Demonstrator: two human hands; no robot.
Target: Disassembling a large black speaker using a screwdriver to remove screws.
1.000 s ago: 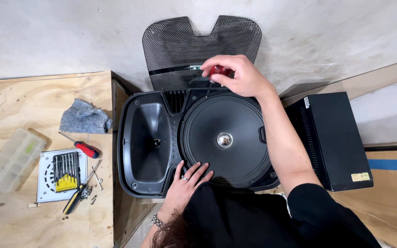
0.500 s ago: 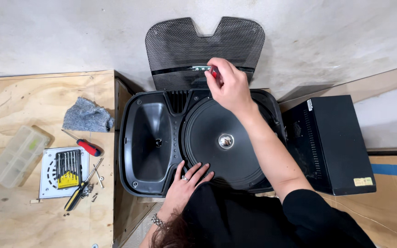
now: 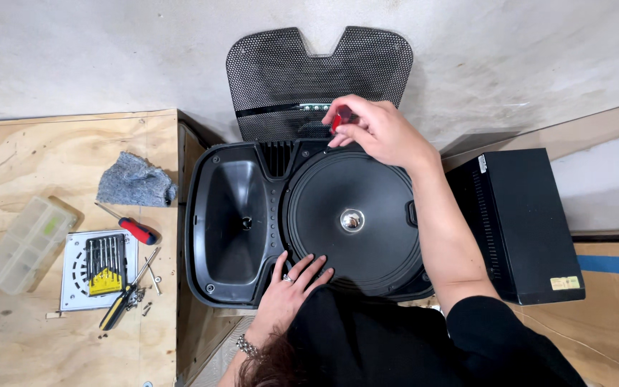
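A black speaker cabinet lies face up on the floor, with a large round woofer and a horn opening on its left. My right hand grips a red-handled screwdriver at the cabinet's top rim, just above the woofer. My left hand rests flat with fingers spread on the woofer's lower edge. The black mesh grille lies beyond the cabinet, on the grey floor.
A plywood board on the left carries a grey cloth, a red screwdriver, a bit set on a white square plate, a clear plastic box, a yellow-black screwdriver and loose screws. A black box stands right of the cabinet.
My right hand with the red screwdriver shifted slightly along the cabinet's top rim. The left hand has stayed on the woofer's edge.
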